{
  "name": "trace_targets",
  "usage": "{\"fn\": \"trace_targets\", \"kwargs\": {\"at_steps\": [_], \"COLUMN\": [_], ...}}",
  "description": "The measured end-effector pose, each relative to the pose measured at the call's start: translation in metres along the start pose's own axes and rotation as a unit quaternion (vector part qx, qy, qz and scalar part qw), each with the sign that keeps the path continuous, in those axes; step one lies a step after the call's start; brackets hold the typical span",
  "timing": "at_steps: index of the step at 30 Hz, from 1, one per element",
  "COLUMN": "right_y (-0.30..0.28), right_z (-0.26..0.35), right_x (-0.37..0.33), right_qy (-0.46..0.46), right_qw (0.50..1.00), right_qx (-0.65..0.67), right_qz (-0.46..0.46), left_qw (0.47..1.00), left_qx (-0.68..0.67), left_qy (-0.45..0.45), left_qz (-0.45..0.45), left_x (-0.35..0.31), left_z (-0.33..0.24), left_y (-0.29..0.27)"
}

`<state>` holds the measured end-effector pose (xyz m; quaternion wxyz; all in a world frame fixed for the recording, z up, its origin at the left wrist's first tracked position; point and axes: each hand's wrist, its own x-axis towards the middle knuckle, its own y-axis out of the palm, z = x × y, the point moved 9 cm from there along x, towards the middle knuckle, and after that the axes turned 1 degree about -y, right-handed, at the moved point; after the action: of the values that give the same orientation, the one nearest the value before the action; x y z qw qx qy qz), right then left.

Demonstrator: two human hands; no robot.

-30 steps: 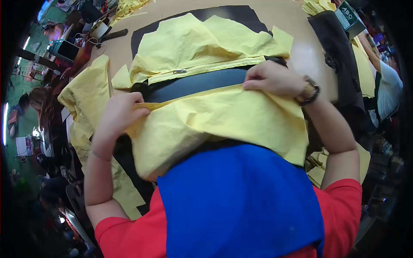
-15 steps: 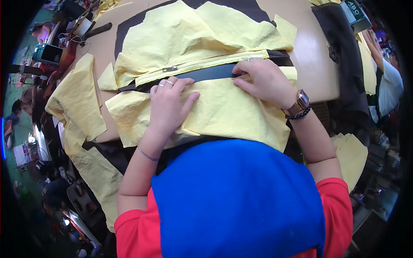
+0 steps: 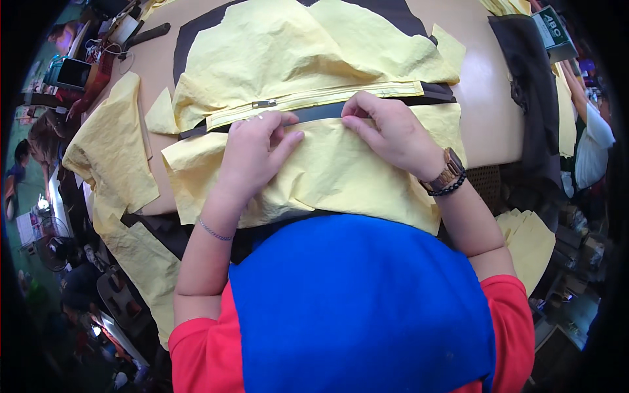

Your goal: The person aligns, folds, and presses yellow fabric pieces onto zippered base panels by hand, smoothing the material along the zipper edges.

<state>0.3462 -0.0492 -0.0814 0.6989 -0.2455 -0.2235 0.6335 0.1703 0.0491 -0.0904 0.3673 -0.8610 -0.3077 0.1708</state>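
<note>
A near panel of yellow fabric (image 3: 321, 173) lies in front of me, its upper edge along a dark strip (image 3: 320, 113). With thumb and forefinger, my right hand (image 3: 393, 134) pinches that edge right of the middle. My left hand (image 3: 255, 150) grips the same edge farther left, its fingers bent and partly hidden behind the knuckles. Just beyond the strip runs a yellow zipper (image 3: 354, 92) with a metal slider (image 3: 264, 103) near its left part. It borders a larger, wrinkled yellow piece (image 3: 262, 49), which rests on dark fabric (image 3: 386, 10).
Beneath everything is a light tabletop (image 3: 481, 111). More yellow fabric (image 3: 114, 147) hangs over its left edge, near a black-handled tool (image 3: 149, 34). Dark cloth (image 3: 524, 85) and a green box (image 3: 553, 33) are at the right. Another person's sleeve (image 3: 593, 137) shows beyond.
My right hand has slid left along the fabric edge, closer to my left hand. The left fingers, stretched over the strip before, are now more bent. The view has shifted slightly.
</note>
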Motion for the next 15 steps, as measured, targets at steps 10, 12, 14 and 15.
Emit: {"fn": "trace_targets", "kwargs": {"at_steps": [10, 12, 14, 15], "right_y": [-0.006, -0.005, -0.003, -0.003], "right_z": [-0.01, -0.012, -0.011, -0.012], "right_x": [0.004, 0.005, 0.007, 0.007], "right_qy": [0.0, 0.011, 0.015, 0.017], "right_qw": [1.0, 1.0, 1.0, 1.0], "right_qx": [-0.002, 0.013, -0.003, -0.003], "right_qz": [-0.013, -0.01, -0.003, -0.002], "left_qw": [0.993, 0.984, 0.985, 0.985], "left_qx": [-0.099, -0.15, -0.135, -0.12], "left_qy": [-0.059, -0.094, -0.107, -0.117], "left_qz": [0.025, 0.013, 0.024, 0.035], "left_x": [0.002, 0.002, 0.003, 0.004], "left_z": [0.004, 0.017, 0.021, 0.022], "left_y": [0.002, 0.004, 0.005, 0.007]}}
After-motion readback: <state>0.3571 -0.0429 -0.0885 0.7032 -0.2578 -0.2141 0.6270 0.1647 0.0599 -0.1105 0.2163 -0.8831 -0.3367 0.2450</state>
